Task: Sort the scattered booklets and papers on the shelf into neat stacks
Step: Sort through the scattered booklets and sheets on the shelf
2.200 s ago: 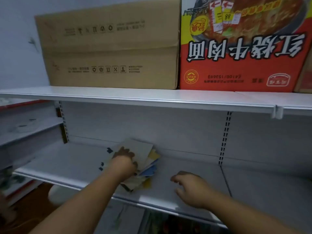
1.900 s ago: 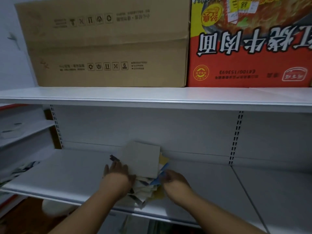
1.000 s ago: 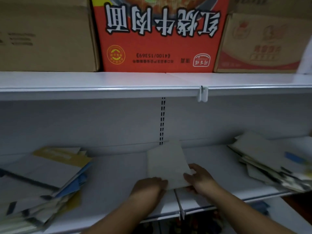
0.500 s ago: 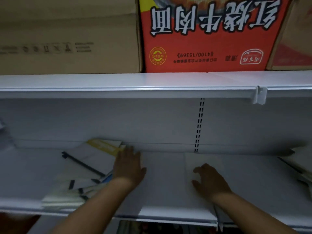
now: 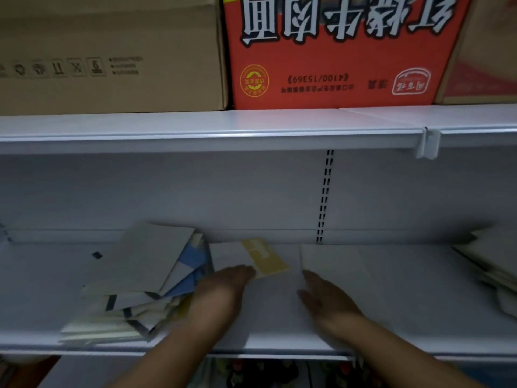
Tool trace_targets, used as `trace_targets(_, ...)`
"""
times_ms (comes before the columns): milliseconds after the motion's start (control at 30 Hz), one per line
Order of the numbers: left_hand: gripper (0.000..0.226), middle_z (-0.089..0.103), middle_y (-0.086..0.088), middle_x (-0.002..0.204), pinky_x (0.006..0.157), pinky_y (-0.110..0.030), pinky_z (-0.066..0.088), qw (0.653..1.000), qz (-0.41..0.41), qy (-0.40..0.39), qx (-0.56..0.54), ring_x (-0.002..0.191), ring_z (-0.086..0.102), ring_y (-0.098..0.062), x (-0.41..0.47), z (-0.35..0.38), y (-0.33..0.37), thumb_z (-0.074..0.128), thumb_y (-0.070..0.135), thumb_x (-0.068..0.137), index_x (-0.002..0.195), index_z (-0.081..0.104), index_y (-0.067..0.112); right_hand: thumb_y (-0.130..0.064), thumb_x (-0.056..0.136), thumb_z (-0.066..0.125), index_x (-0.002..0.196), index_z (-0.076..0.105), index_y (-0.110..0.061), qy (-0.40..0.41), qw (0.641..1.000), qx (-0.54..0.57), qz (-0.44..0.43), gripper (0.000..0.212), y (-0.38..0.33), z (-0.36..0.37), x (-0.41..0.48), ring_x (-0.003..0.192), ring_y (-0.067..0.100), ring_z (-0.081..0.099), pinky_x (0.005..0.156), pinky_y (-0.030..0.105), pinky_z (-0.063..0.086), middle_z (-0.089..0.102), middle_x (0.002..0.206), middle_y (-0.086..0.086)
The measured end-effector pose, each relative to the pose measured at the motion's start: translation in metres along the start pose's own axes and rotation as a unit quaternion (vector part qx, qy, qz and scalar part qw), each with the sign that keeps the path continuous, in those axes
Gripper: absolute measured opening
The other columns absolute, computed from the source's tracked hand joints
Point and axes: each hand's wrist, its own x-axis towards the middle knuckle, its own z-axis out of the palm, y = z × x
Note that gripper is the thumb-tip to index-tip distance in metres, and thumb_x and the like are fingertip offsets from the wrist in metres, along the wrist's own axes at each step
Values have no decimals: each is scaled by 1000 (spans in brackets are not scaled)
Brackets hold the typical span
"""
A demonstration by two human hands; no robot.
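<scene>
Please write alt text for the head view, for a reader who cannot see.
On a white shelf, the left hand touches a yellow-striped booklet beside a messy paper pile; the right hand rests on a pale sheet.

Bare shelf (image 5: pixel 419 298) lies between the left booklet pile (image 5: pixel 140 278) and right pile (image 5: pixel 495 264).

Untidy booklet pile (image 5: pixel 134 289) lies beside flat yellow-banded booklet (image 5: pixel 265 259).

Large white characters 红烧牛肉面 are shown upside down on the red carton (image 5: pixel 335 49), a code seen as 4100/15369 is printed beneath them, and the small print on the brown carton (image 5: pixel 117 37) is left illegible.
</scene>
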Motion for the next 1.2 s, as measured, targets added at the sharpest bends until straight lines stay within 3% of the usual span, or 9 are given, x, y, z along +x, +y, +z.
trace_targets(100, 36, 76, 6, 84, 50, -20, 55, 992, 26, -99, -69, 68, 72, -9, -2, 22, 23, 45, 21, 70, 92, 72, 29, -42, 95, 37, 146, 22, -28, 83, 993, 83, 23, 55, 9, -5, -4, 133, 18, 40, 106, 28, 34, 39, 148, -1)
trace_targets(267, 50, 40, 13, 143, 107, -9, 15, 985, -6, -158, -70, 135, 35, -4, -4, 35, 13, 36, 46, 90, 132, 51, 24, -40, 96, 38, 142, 32, -23, 35, 998, -50, 25, 49, 12, -2, -6, 137, 16, 31, 108, 22, 26, 34, 149, -2)
trace_targets(467, 38, 59, -4, 128, 88, -14, 32, 982, -182, -7, -51, 118, 54, -19, 6, -51, -53, 53, 34, 85, 116, 64, 15, -35, 94, 43, 130, 48, -24, 68, 996, -59, -26, 38, -31, 13, 3, 123, 16, 43, 97, 23, 36, 49, 132, -1)
trace_targets(633, 105, 33, 1, 149, 110, -37, 30, 961, -175, -194, 93, 137, 36, -23, -45, -79, -103, 27, 88, 66, 141, 39, 16, -37, 92, 47, 114, 58, -25, -24, 991, 134, -16, 27, -100, 36, 13, 83, 11, 55, 74, 21, 42, 59, 94, -6)
trace_targets(800, 51, 72, 9, 107, 67, -21, 55, 989, -26, -131, 59, 87, 69, -15, -65, -77, -73, 60, 27, 58, 109, 65, 33, -40, 94, 45, 80, 59, -9, -173, 880, 433, 93, 37, -149, 53, 13, 46, 20, 56, 46, 27, 49, 64, 66, 11)
trace_targets(900, 45, 74, 13, 99, 61, -15, 52, 995, 37, -95, -4, 78, 68, -11, -63, -62, -49, 49, 21, 63, 102, 69, 31, -29, 91, 53, 102, 62, -8, -143, 868, 461, 113, 25, -149, 58, 18, 73, 25, 67, 63, 32, 57, 70, 86, 11)
trace_targets(1033, 66, 63, 4, 127, 83, -24, 54, 988, 43, -148, 27, 108, 64, -18, -43, -38, -24, 65, 40, 55, 120, 60, 28, -16, 90, 52, 124, 56, -9, -15, 915, 393, 89, 35, -107, 26, 16, 105, 30, 63, 92, 40, 52, 63, 122, 13)
trace_targets(1133, 80, 25, 6, 152, 108, -30, 35, 981, 2, -192, 36, 138, 35, -22, -22, -15, 1, 33, 56, 66, 141, 36, 30, -15, 92, 50, 130, 51, -13, 66, 926, 357, 103, 38, -52, -8, 6, 108, 25, 60, 92, 30, 49, 58, 129, 9)
trace_targets(1200, 70, 33, 5, 145, 92, -25, 49, 981, 25, -194, 8, 123, 55, -20, -6, 5, 22, 33, 52, 70, 134, 47, 30, -14, 93, 49, 132, 50, -12, 95, 923, 349, 128, 38, -13, -25, -4, 100, 20, 58, 84, 24, 46, 57, 129, 9)
